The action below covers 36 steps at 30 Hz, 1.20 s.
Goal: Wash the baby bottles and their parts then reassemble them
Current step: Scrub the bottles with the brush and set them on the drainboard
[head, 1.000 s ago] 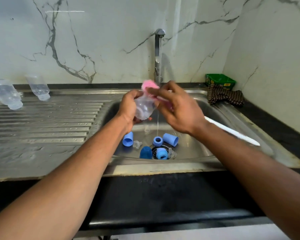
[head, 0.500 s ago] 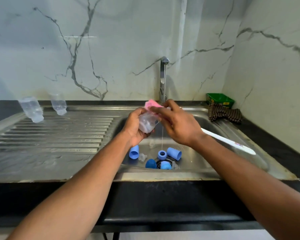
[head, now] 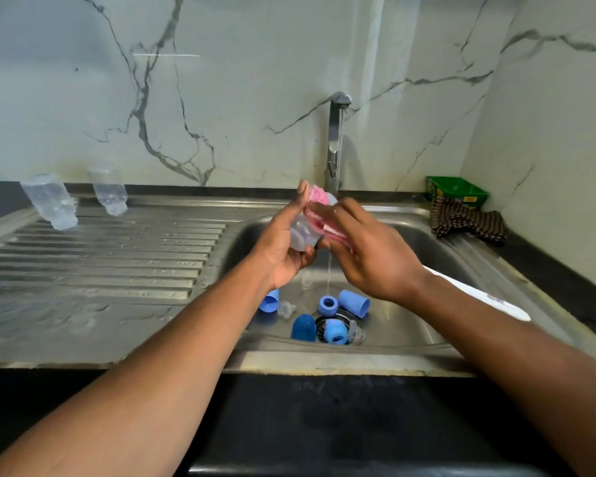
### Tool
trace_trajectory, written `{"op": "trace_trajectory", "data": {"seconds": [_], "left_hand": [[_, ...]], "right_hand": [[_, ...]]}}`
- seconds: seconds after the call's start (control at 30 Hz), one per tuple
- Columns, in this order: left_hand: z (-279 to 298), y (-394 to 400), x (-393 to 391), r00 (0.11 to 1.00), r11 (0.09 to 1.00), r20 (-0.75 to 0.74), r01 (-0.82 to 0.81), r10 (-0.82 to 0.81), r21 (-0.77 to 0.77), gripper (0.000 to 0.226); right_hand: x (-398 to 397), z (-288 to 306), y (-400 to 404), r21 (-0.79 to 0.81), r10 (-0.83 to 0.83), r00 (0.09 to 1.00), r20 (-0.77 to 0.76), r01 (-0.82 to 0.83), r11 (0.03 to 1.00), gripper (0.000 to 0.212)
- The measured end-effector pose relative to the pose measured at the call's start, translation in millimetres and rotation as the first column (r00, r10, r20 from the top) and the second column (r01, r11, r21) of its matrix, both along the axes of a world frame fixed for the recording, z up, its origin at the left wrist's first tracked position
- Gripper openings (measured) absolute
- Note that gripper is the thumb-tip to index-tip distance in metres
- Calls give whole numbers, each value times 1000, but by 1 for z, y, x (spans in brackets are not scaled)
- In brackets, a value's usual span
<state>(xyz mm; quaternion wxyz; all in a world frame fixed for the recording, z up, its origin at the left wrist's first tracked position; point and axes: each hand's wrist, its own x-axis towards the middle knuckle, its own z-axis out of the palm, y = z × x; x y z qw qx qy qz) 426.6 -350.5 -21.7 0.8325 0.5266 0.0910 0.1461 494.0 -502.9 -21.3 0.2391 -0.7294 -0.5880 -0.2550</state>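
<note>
Holding a clear baby bottle [head: 303, 232] over the sink basin [head: 437, 256], the left hand [head: 284, 242] has its grip curled round the bottle's body, thumb raised beside the neck. The bottle is see-through plastic, blurred, tilted with its mouth toward the tap [head: 336, 139]. The right hand [head: 369, 256] pinches a pink sponge brush [head: 319, 204] whose head sits at the bottle's mouth; its long white handle [head: 475, 294] runs back past the wrist toward the basin's right edge, with a small coloured mark on it too blurred to read. A thin stream of water [head: 329, 273] falls below the hands.

On the basin floor round the drain [head: 338, 318] lie blue parts: two light blue caps [head: 354, 302], a dark blue cap [head: 303, 327], two blue screw rings [head: 327, 305] and some clear teats [head: 286, 309].

Two more clear bottles [head: 52, 201] stand mouth down at the far left corner of the ribbed draining board [head: 100, 256]. At the bench's far right corner sit a green box [head: 456, 191], its yellow print unreadable, and a striped cloth [head: 468, 222].
</note>
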Motion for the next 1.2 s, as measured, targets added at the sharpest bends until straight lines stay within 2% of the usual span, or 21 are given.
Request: {"op": "trace_trajectory", "data": {"seconds": [0.07, 0.1, 0.23, 0.3, 0.37, 0.43, 0.47, 0.57, 0.63, 0.73, 0.77, 0.8, 0.9, 0.97, 1.07, 1.1, 1.2], "left_hand": [[1, 5, -1, 1000, 1000, -1, -10, 10, -26, 50], [3, 7, -1, 1000, 999, 9, 2, -2, -40, 46], [4, 5, 3, 1000, 1000, -15, -16, 16, -21, 38], [2, 7, 3, 999, 999, -33, -27, 25, -45, 35], [2, 9, 1, 999, 997, -36, 18, -21, -71, 36], [3, 11, 0, 998, 997, -56, 28, -31, -67, 39], [3, 10, 0, 997, 999, -76, 5, -8, -44, 39], [4, 6, 3, 992, 999, -128, -19, 24, 41, 43], [1, 4, 4, 987, 998, -159, -28, 36, 57, 43], [-1, 4, 0, 987, 999, -162, -19, 13, -38, 42], [0, 3, -1, 989, 998, -151, -8, -2, -64, 41], [4, 3, -2, 989, 998, -151, -7, -3, -64, 41], [8, -3, -6, 988, 999, -152, 10, -17, -47, 43], [8, -3, -7, 992, 996, -126, 14, -25, -89, 43], [6, -2, -9, 991, 990, -102, 73, -85, -116, 45], [7, -2, -9, 991, 992, -99, 78, -87, -96, 44], [7, -3, -6, 993, 999, -105, 51, -51, -1, 42]], "right_hand": [[-4, -4, -2, -43, 51, 998, 42, -49, 998, 46], [-2, -3, -2, -21, 21, 998, 54, -20, 1000, 44], [11, 7, 0, 199, -247, 969, 14, 239, 950, 44], [-5, 1, 3, 153, -167, 984, 65, 155, 976, 44], [-22, -6, 3, -1, 1, 982, 190, -1, 1000, 43], [-24, -3, 5, -69, 22, 960, 280, -3, 998, 45], [-19, 2, 6, -30, -37, 964, 263, 46, 998, 47], [2, 16, 1, 188, -259, 963, 81, 240, 952, 47], [0, 14, -2, 134, -215, 973, 85, 203, 970, 48], [-23, 2, -6, -106, 7, 983, 182, 13, 994, 46], [-27, 2, -6, -116, 13, 979, 203, 10, 993, 44], [-25, 7, -3, -70, -38, 981, 190, 52, 996, 41], [-9, 17, -2, 141, -210, 978, 5, 207, 968, 41], [-15, 14, -5, 92, -154, 986, 57, 149, 985, 43], [-36, 1, -5, -95, -17, 985, 171, 33, 995, 44], [-35, 3, -4, -83, -56, 985, 162, 70, 994, 44], [-15, 14, -3, 145, -215, 977, -11, 214, 966, 43]]}}
